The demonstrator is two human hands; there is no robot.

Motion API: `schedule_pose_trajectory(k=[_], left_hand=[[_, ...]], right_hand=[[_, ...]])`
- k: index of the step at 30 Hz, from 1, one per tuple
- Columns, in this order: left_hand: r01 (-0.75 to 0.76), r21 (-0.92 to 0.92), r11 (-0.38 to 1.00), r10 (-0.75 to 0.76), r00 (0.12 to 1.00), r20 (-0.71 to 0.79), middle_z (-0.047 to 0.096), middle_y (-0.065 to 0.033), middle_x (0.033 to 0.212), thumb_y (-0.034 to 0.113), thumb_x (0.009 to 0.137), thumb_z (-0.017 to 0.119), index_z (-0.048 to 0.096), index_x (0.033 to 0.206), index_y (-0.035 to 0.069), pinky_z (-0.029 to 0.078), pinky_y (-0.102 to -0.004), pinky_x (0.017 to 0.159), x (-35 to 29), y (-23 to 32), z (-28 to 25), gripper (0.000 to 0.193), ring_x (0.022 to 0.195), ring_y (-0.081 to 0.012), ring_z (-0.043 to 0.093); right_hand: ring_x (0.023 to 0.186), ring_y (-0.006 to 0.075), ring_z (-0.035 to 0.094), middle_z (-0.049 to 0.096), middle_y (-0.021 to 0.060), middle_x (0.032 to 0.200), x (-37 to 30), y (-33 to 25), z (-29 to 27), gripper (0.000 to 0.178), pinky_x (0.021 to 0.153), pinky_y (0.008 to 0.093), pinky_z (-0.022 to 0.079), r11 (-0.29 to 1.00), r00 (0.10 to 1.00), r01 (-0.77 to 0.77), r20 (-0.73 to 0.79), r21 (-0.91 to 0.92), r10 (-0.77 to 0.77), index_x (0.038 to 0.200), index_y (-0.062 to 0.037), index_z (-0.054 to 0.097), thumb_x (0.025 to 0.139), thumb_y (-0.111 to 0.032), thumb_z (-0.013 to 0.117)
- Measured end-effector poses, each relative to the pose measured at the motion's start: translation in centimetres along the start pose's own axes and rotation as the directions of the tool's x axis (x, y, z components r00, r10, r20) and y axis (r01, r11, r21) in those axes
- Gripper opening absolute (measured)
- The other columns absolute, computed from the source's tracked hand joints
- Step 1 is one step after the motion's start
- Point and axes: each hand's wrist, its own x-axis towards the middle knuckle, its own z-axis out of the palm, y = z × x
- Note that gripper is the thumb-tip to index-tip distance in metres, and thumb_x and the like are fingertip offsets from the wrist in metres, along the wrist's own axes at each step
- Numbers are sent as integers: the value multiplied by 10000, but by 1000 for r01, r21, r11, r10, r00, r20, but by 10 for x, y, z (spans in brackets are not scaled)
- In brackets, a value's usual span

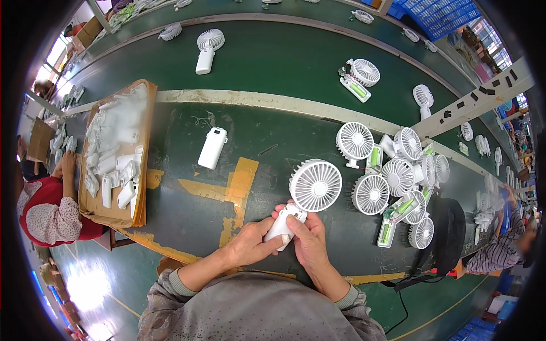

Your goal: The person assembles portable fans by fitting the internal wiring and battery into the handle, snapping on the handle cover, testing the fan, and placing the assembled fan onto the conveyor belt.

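Between my two hands is a white handheld fan [316,185], its round caged head tilted up to the right and its handle toward me. My left hand [250,241] grips the lower handle, thumb laid across its front. On the handle's right side my right hand [310,238] holds on, thumb pressed near the neck. A loose white handle cover [212,148] lies on the dark work table [176,125] ahead to the left. To the right sits a cluster of white fans [398,176], some with opened handles showing green batteries [387,232].
At left stands a cardboard box [149,113] of white plastic covers. Beyond a pale rail [256,99], a green conveyor belt [284,62] carries more fans. A black bag [449,233] hangs at the table's right edge. Co-workers sit on both sides, one in a red garment [48,213].
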Motion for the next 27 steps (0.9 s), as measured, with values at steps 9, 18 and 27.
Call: schedule_pose_trajectory(k=[9,18,27], left_hand=[[-269,237,934,342,863,-371,615,-129,844,112,845,556,547,1091,-20,497,-328,602,55,34,-72,279,700,-190,619],[371,859,353,612,603,-512,542,-135,990,203,799,587,463,1211,18,479,-405,721,247,49,-148,468,925,-292,553],[-496,852,167,792,583,184,490,-160,1207,-17,743,497,458,1215,1,400,-431,917,347,119,-25,474,1164,-303,451]], right_hand=[[1146,209,500,531,140,1222,19,1,-8,384,970,332,400,957,991,136,47,-256,-128,1284,-7,398,952,-186,470],[940,159,598,612,115,1047,25,11,-15,250,831,280,488,878,995,81,89,-472,-43,1146,-3,508,962,-160,447],[901,147,614,625,113,1004,25,12,-15,229,784,274,513,878,998,43,56,-477,-19,1131,10,518,954,-123,459]])
